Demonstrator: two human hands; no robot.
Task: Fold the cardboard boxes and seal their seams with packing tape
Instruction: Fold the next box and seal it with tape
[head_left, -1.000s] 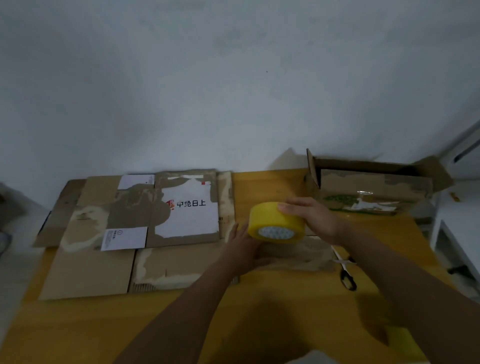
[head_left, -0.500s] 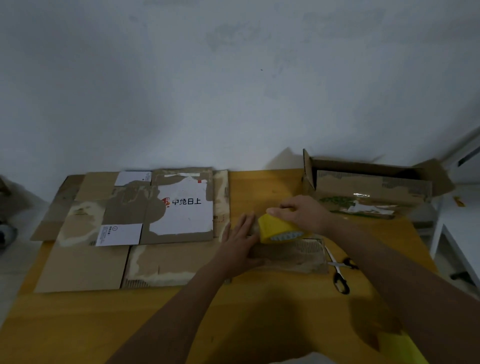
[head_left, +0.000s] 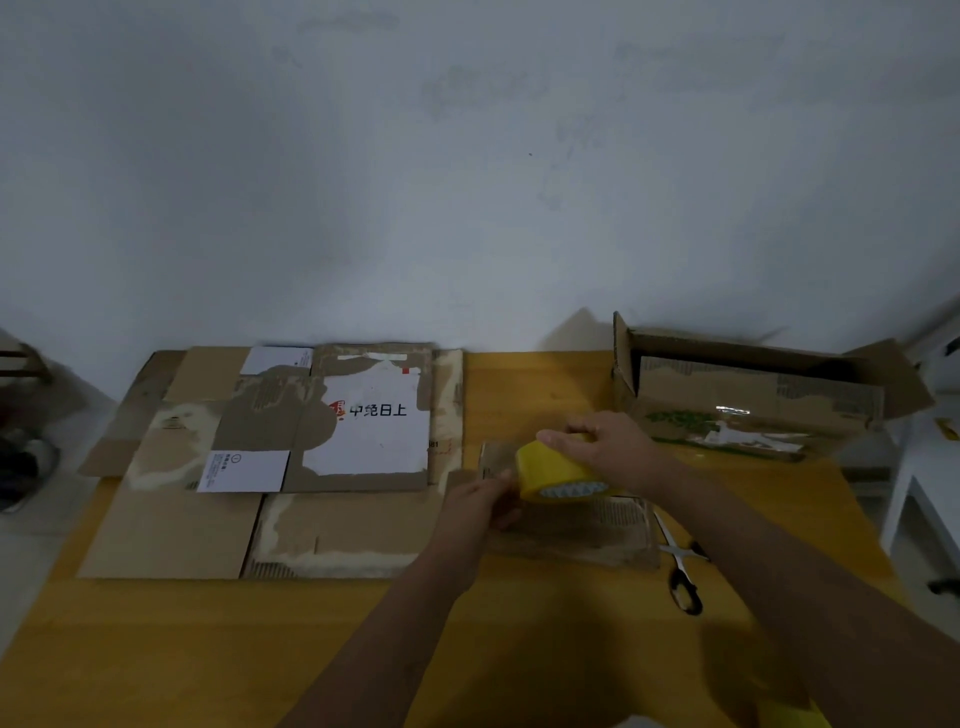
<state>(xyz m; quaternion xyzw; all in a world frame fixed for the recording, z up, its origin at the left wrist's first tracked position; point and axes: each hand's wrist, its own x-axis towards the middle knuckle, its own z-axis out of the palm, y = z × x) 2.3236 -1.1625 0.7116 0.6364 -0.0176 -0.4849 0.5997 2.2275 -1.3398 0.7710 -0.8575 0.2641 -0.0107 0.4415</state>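
Yellow tape roll (head_left: 563, 470), gripped by the right hand (head_left: 605, 449), has tipped mid-frame; the left hand (head_left: 475, 512) now pinches its loose end, so taping the small folded box (head_left: 576, 530) looks imminent.

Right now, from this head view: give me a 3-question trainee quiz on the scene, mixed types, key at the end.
1. True or false: the right hand grips the yellow tape roll.
2. Multiple choice: where do the scissors lie? A) inside the open box B) on the table, right of the small cardboard piece C) on the flattened boxes
3. Fill in: the left hand pinches near the ____ edge of the roll.

Key
1. True; its fingers curl over the top of the roll.
2. B; they lie on the yellow table beside the small cardboard piece, well clear of the open box and the flattened boxes.
3. Left.
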